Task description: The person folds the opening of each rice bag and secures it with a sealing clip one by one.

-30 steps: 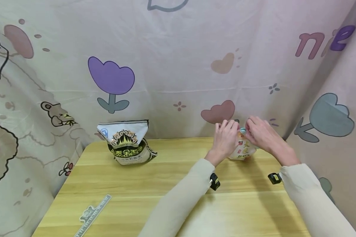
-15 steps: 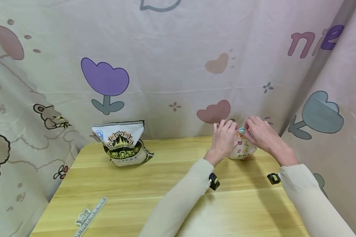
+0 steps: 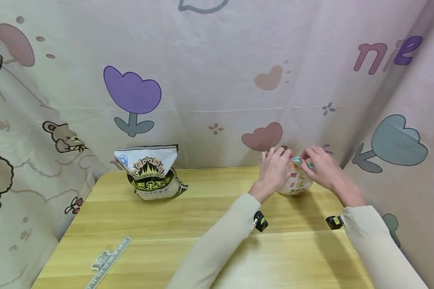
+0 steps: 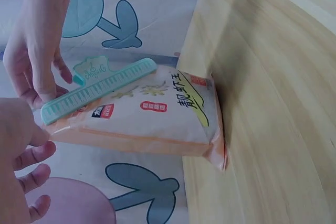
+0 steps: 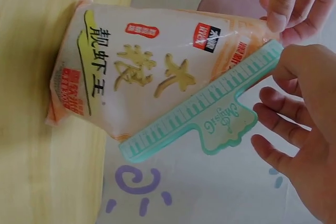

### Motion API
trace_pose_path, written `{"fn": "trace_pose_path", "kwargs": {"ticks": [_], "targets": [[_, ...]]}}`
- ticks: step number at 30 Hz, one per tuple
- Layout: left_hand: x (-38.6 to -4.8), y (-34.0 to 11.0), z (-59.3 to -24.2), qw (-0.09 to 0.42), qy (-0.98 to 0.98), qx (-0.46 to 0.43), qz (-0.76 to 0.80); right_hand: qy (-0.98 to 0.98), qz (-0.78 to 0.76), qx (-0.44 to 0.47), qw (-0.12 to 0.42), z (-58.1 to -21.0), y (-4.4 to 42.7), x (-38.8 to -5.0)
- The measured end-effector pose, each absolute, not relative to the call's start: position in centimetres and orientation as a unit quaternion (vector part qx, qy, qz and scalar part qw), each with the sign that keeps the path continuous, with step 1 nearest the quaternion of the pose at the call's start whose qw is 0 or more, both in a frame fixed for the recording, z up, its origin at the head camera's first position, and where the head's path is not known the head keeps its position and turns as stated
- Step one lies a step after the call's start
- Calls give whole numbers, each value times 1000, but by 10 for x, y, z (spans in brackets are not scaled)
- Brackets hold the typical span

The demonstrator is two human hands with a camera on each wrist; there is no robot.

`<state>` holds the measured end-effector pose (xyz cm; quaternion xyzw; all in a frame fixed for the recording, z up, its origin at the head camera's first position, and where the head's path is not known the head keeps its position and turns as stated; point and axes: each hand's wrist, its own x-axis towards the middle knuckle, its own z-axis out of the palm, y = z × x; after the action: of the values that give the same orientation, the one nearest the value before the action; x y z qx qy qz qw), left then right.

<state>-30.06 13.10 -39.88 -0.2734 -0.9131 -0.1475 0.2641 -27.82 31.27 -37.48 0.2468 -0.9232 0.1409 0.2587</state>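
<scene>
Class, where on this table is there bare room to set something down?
Bare patches: the tabletop between the black-and-white bag and the packet, and the stretch between the grey clip and left sleeve. Crowded: the far right, where the left hand and right hand are at the packet and teal clip.

Both sleeves (image 3: 385, 247) are long, plain and cream, with a small black camera (image 3: 334, 222), patched in yellow, beside each cuff (image 3: 354, 214).
</scene>
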Motion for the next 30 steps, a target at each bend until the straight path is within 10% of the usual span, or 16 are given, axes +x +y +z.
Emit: {"fn": "trace_pose_path", "kwargs": {"ticks": [30], "targets": [[-252, 23, -420, 287, -895, -264, -216, -864, 243, 230, 376, -393, 260, -251]]}}
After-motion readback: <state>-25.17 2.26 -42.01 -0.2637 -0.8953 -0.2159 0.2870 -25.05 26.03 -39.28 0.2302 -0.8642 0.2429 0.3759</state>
